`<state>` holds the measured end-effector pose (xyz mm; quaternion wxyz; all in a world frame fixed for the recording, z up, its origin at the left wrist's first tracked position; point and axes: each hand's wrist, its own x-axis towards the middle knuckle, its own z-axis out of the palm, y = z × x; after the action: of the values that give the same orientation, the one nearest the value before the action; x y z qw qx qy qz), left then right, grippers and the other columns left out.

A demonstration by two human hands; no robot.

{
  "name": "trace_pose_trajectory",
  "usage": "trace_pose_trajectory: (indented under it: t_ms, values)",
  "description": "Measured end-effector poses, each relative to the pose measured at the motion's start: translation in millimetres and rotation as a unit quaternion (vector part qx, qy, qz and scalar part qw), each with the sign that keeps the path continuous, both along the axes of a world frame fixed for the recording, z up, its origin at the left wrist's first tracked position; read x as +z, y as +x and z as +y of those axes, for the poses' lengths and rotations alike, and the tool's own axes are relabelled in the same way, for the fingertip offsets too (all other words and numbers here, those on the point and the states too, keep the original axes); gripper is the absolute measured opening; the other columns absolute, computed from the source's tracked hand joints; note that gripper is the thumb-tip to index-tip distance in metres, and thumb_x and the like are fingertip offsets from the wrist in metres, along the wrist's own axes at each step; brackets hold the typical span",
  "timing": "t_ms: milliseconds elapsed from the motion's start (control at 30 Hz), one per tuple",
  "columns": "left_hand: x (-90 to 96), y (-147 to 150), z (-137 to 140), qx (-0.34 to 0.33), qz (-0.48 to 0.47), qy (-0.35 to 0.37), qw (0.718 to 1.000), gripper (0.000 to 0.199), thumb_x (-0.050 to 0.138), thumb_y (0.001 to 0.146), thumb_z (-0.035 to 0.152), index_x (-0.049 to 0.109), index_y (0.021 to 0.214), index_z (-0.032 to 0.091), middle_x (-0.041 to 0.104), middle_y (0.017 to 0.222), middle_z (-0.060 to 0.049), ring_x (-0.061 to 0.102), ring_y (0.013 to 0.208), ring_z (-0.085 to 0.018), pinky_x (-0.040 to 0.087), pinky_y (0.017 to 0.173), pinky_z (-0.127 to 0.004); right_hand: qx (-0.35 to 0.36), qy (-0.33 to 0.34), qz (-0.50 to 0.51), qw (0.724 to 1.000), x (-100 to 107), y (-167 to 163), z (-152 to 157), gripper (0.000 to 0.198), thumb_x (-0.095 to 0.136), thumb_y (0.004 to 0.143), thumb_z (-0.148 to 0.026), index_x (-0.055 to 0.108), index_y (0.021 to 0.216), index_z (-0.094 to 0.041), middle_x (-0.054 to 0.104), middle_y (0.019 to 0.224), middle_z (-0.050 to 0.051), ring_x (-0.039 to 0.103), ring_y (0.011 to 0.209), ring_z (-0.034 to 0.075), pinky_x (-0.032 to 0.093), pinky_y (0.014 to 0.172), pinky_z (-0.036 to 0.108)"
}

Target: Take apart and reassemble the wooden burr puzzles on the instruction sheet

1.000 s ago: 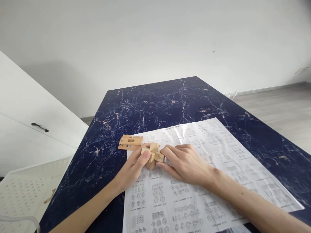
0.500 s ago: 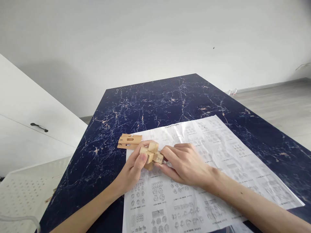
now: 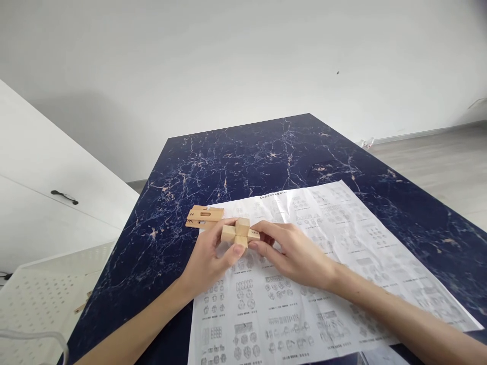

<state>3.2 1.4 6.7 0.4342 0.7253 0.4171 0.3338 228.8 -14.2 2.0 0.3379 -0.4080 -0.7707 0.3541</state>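
A wooden burr puzzle [image 3: 242, 230] of interlocking pale blocks is held between both hands above a printed sheet [image 3: 281, 324]. My left hand [image 3: 213, 253] grips it from the left, its thumb pressed on the near block. From the right, the thumb and fingers of my right hand [image 3: 292, 251] close on the end of a block with a dark mark. Flat wooden pieces [image 3: 205, 215], slotted and numbered 2 and 3, lie just beyond my left hand, overlapping the sheet's far left corner.
The dark blue marbled table [image 3: 243, 162] stretches away to a white wall. A white cabinet [image 3: 57, 223] with a black handle stands at the left. Below it is a perforated white surface [image 3: 41, 294] with a pale cable [image 3: 38, 334].
Both hands have turned the puzzle, so its blocks now show as a more even cross. My left thumb has shifted to the near block. The view has moved slightly.
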Motion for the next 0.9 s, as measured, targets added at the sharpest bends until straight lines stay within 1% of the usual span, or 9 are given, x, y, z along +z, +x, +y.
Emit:
trace_pose_trajectory:
  t_ms: [67, 133, 233, 367, 500, 600, 733, 833, 900]
  values:
    - [-1.1, 0, -1, 0.006, 0.004, 0.002, 1.000, 0.054, 0.062, 0.099, 0.063, 0.068, 0.131, 0.019, 0.076, 0.113, -0.010, 0.070, 0.104, -0.030, 0.054, 0.098, -0.045, -0.015, 0.039, -0.016, 0.999, -5, -1, -2, 0.018, 0.051, 0.111, -0.031, 0.063, 0.106, -0.018, 0.071, 0.083, 0.002, 0.059, 0.065, 0.015, 0.043, 0.060, 0.028]
    - [-1.0, 1, -1, 0.008, 0.001, -0.001, 1.000, 0.053, 0.061, 0.100, 0.063, 0.069, 0.128, 0.019, 0.076, 0.111, -0.010, 0.069, 0.102, -0.029, 0.054, 0.096, -0.043, -0.028, 0.099, -0.040, 0.994, -9, -2, -3, 0.020, 0.049, 0.112, -0.030, 0.063, 0.108, -0.017, 0.071, 0.084, 0.004, 0.057, 0.062, 0.014, 0.041, 0.058, 0.028]
    - [2.1, 4, -2, 0.011, -0.001, -0.007, 1.000, 0.050, 0.059, 0.101, 0.063, 0.071, 0.121, 0.019, 0.073, 0.099, -0.007, 0.068, 0.094, -0.026, 0.055, 0.089, -0.039, -0.035, 0.184, -0.064, 0.980, -13, -4, -4, 0.024, 0.044, 0.115, -0.030, 0.061, 0.106, -0.015, 0.068, 0.080, 0.003, 0.053, 0.056, 0.013, 0.037, 0.052, 0.027]
    - [6.2, 8, -3, 0.027, 0.003, -0.024, 0.999, 0.047, 0.056, 0.101, 0.063, 0.070, 0.111, 0.019, 0.066, 0.088, -0.003, 0.063, 0.084, -0.022, 0.055, 0.081, -0.035, -0.056, 0.274, -0.089, 0.956, -15, -7, -2, 0.023, 0.043, 0.117, -0.027, 0.060, 0.110, -0.014, 0.066, 0.080, 0.002, 0.051, 0.056, 0.012, 0.034, 0.048, 0.028]
    - [4.2, 10, -5, 0.068, -0.005, -0.067, 0.995, 0.052, 0.051, 0.102, 0.067, 0.064, 0.088, 0.019, 0.062, 0.081, -0.003, 0.057, 0.075, -0.019, 0.053, 0.072, -0.033, -0.093, 0.356, -0.126, 0.921, -12, -9, -2, 0.015, 0.048, 0.114, -0.018, 0.061, 0.110, -0.013, 0.064, 0.077, 0.000, 0.049, 0.054, 0.012, 0.034, 0.047, 0.029]
    - [0.6, 10, -7, 0.086, -0.031, -0.090, 0.992, 0.056, 0.049, 0.102, 0.069, 0.059, 0.079, 0.019, 0.060, 0.076, -0.003, 0.057, 0.072, -0.019, 0.053, 0.070, -0.034, -0.098, 0.383, -0.112, 0.912, -9, -8, -3, 0.010, 0.053, 0.113, -0.017, 0.062, 0.111, -0.013, 0.068, 0.079, 0.001, 0.052, 0.056, 0.012, 0.036, 0.049, 0.029]
    - [-0.8, 10, -7, 0.069, -0.054, -0.107, 0.990, 0.057, 0.052, 0.102, 0.070, 0.058, 0.076, 0.019, 0.060, 0.073, -0.002, 0.058, 0.070, -0.019, 0.055, 0.069, -0.034, -0.091, 0.391, -0.094, 0.911, -7, -6, -3, 0.010, 0.056, 0.113, -0.020, 0.063, 0.110, -0.013, 0.067, 0.076, 0.000, 0.052, 0.055, 0.012, 0.038, 0.051, 0.029]
    - [0.0, 9, -7, 0.048, -0.066, -0.115, 0.990, 0.058, 0.049, 0.104, 0.069, 0.059, 0.076, 0.019, 0.063, 0.077, -0.004, 0.060, 0.075, -0.020, 0.055, 0.076, -0.036, -0.089, 0.386, -0.094, 0.913, -8, -7, -4, 0.010, 0.057, 0.112, -0.020, 0.063, 0.108, -0.013, 0.065, 0.074, -0.001, 0.052, 0.054, 0.012, 0.037, 0.050, 0.030]
    - [-0.7, 9, -8, 0.035, -0.075, -0.121, 0.989, 0.058, 0.047, 0.106, 0.068, 0.059, 0.077, 0.019, 0.063, 0.079, -0.004, 0.060, 0.078, -0.020, 0.053, 0.081, -0.036, -0.088, 0.372, -0.087, 0.920, -8, -8, -4, 0.012, 0.056, 0.112, -0.021, 0.063, 0.108, -0.013, 0.066, 0.074, 0.000, 0.054, 0.055, 0.013, 0.038, 0.050, 0.030]
